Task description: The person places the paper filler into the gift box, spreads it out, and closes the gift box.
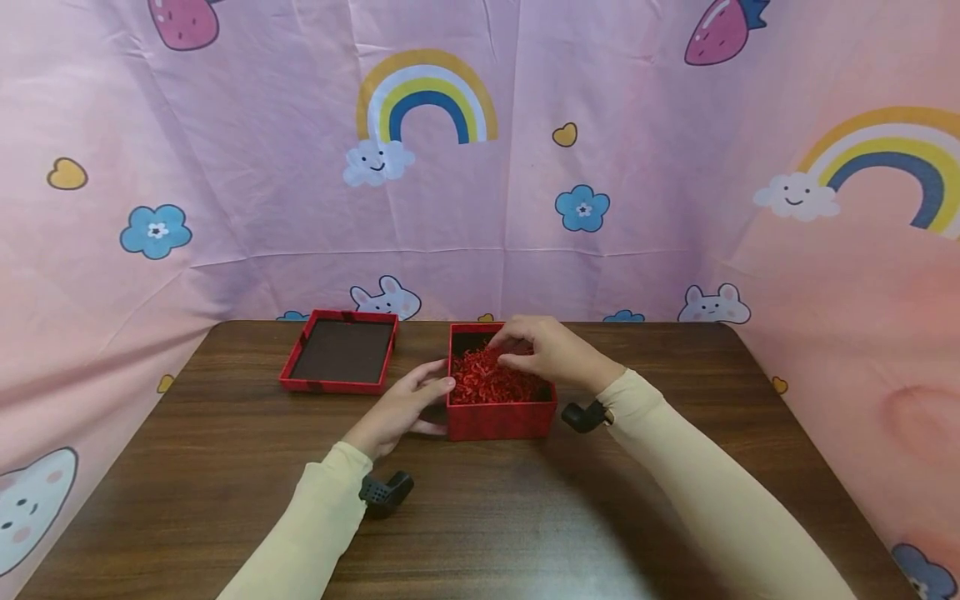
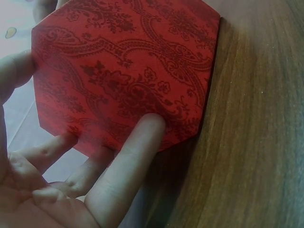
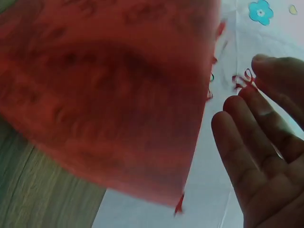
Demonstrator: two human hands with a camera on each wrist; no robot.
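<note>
In the head view an open red box [image 1: 498, 422] with a dark pattern stands on the table, partly filled with red shredded paper [image 1: 491, 379]. My left hand [image 1: 408, 400] touches the box's left side with fairly straight, spread fingers; the left wrist view has these fingers against the patterned wall [image 2: 118, 80]. Over the opening, my right hand [image 1: 555, 350] has its fingers bent down at the shredded paper. A few red strands [image 3: 244, 80] show between the right thumb and fingertips in the right wrist view, seemingly pinched there. The blurred box side [image 3: 104, 104] fills that view's left.
A red-rimmed lid [image 1: 333, 387] lies with its dark inside up, left of the box near the table's back edge. The wooden table [image 1: 480, 517] meets a printed cloth [image 1: 450, 217] at the back and sides.
</note>
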